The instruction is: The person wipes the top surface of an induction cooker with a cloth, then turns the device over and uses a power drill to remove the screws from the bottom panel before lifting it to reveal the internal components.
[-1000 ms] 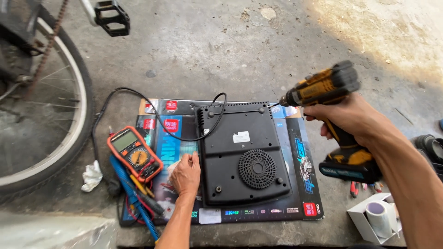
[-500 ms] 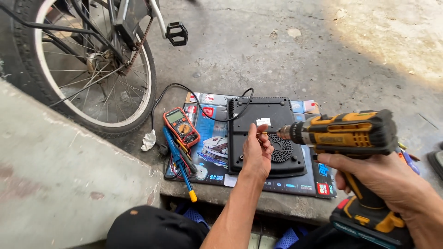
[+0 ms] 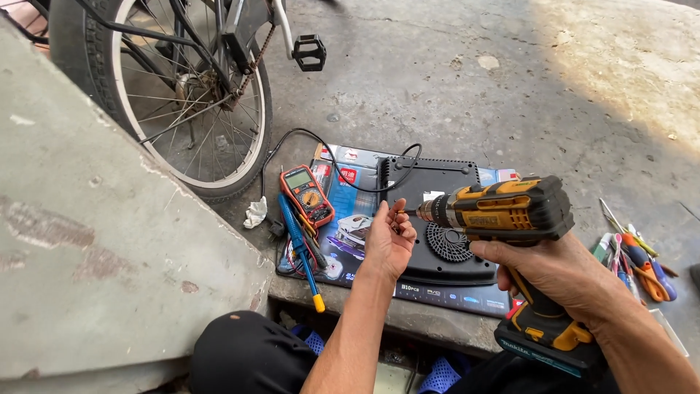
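At the far left I see a bicycle wheel point(image 3: 193, 102) standing on the concrete floor point(image 3: 474, 95), a concrete slab point(image 3: 109, 248) rising in front of it. Next comes a flattened printed carton point(image 3: 343, 226) lying on the floor; near its left edge sit an orange multimeter point(image 3: 307, 195) and a blue-handled screwdriver point(image 3: 297, 244). My left hand point(image 3: 389, 241) hovers above the carton's middle, palm up, fingers loosely curled, thumb and fingertips pinched at the drill's bit tip; I cannot tell whether anything is gripped. Behind it a black appliance point(image 3: 437, 219) lies underside up on the carton, cord looping off its far edge. My right hand point(image 3: 554, 273) is clenched around the handle of a yellow cordless drill point(image 3: 503, 215), held level over the appliance, bit pointing left, just touching my left fingers. Loose screwdrivers point(image 3: 638, 259) lie on the floor at the right.
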